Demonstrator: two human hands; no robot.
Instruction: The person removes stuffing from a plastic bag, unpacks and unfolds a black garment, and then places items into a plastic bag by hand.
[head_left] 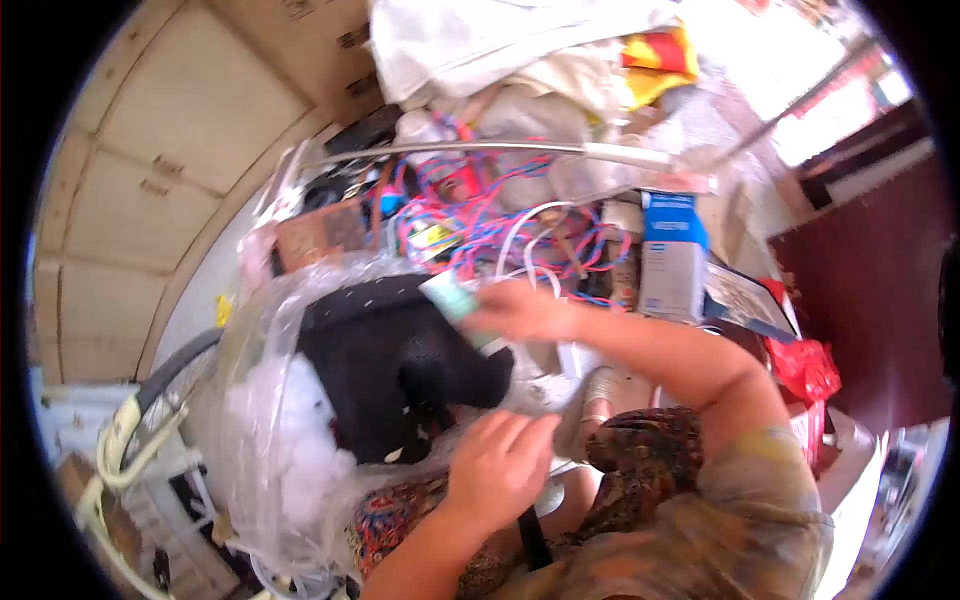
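Observation:
My right hand (515, 312) is closed on a small pale green and white packet (450, 298), held over the right part of a black cloth item (375, 340). That black item lies on a clear plastic bag (255, 440) with white stuffing (295, 435) in it. Nearer my body, my left hand (503, 462) is raised beside the bag's right edge above my lap, its fingers bent and close together. Whether anything is between those fingers is hidden.
Tangled pink and blue cords (480, 215) lie beyond the bag, crossed by a metal rod (450, 147). A blue and white box (673, 260) stands at the right, near a red plastic bag (805, 370). Cabinets (140, 205) line the left.

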